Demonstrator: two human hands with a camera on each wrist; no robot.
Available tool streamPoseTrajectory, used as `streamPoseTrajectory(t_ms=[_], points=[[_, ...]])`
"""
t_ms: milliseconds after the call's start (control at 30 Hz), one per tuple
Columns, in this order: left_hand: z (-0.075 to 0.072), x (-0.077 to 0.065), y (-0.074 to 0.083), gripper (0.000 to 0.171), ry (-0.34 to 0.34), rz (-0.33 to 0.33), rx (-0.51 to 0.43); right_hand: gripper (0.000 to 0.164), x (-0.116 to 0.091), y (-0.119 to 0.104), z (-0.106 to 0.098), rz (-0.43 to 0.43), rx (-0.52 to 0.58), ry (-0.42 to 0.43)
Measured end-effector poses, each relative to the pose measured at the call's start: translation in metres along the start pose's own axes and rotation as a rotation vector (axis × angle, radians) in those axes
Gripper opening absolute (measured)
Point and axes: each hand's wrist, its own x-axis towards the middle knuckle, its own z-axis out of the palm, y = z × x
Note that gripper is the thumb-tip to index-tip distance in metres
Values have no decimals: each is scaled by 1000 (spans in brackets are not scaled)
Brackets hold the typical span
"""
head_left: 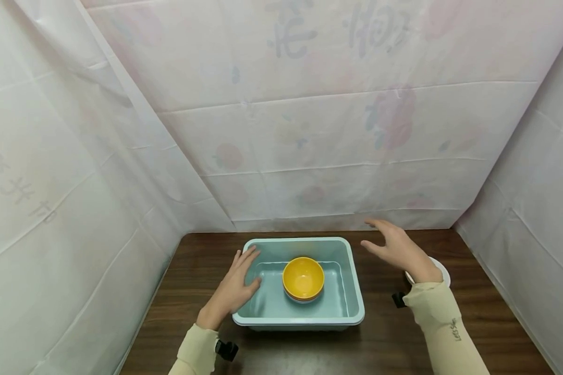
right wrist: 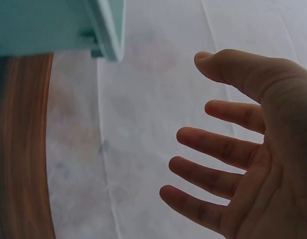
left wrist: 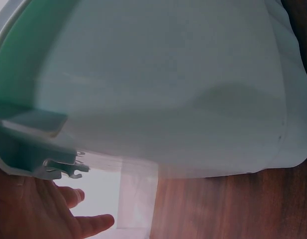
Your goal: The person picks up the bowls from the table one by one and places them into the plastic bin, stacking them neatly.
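Note:
A pale blue-green plastic basin sits on the table, and a yellow bowl stands inside it. Beneath the yellow bowl the edge of at least one more bowl shows. My left hand is at the basin's left rim, fingers extended and thumb spread toward the inside. In the left wrist view the hand lies close under the basin's rim; whether it bears on the rim I cannot tell. To the right of the basin my right hand hangs in the air with fingers spread and nothing in them, as the right wrist view confirms.
A round white item, perhaps a bowl or plate, is partly hidden under my right wrist. The dark wooden table is bounded by white printed sheets at the back and both sides.

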Motion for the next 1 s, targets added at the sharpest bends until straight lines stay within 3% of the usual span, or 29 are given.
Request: streamPoseTrajectory(t_ms=[400,1000], points=[[-2,0,3,67,-10,1,6,71,-17,36,-2,86,-10,33],[-2,0,2,67,-1,-1,3,63,-25,77,21,93,-63,75]])
